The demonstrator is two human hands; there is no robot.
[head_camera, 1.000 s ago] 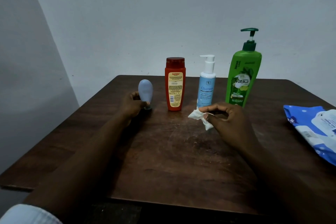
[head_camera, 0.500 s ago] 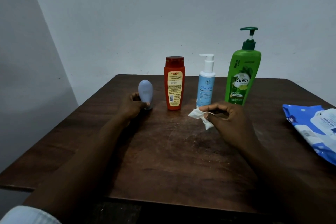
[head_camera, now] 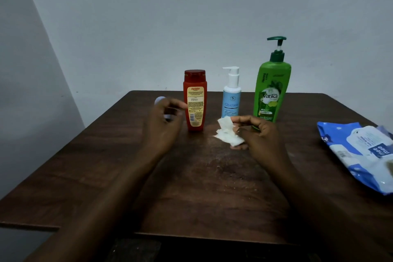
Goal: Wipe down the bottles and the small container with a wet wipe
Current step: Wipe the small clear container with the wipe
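Observation:
Three bottles stand in a row at the back of the table: a red bottle (head_camera: 195,100), a pale blue pump bottle (head_camera: 231,95) and a tall green pump bottle (head_camera: 272,89). My left hand (head_camera: 164,122) is raised just left of the red bottle, blurred by motion. Its curled fingers hold the small pale blue container (head_camera: 160,100), which is mostly hidden behind the hand. My right hand (head_camera: 258,134) pinches a crumpled white wet wipe (head_camera: 226,133) in front of the blue pump bottle.
A blue and white pack of wet wipes (head_camera: 361,151) lies at the right edge of the dark wooden table (head_camera: 191,187). Grey walls stand behind and to the left.
My left hand has lifted the small container off the table and turned it over. The right hand has raised the wipe slightly and spread it.

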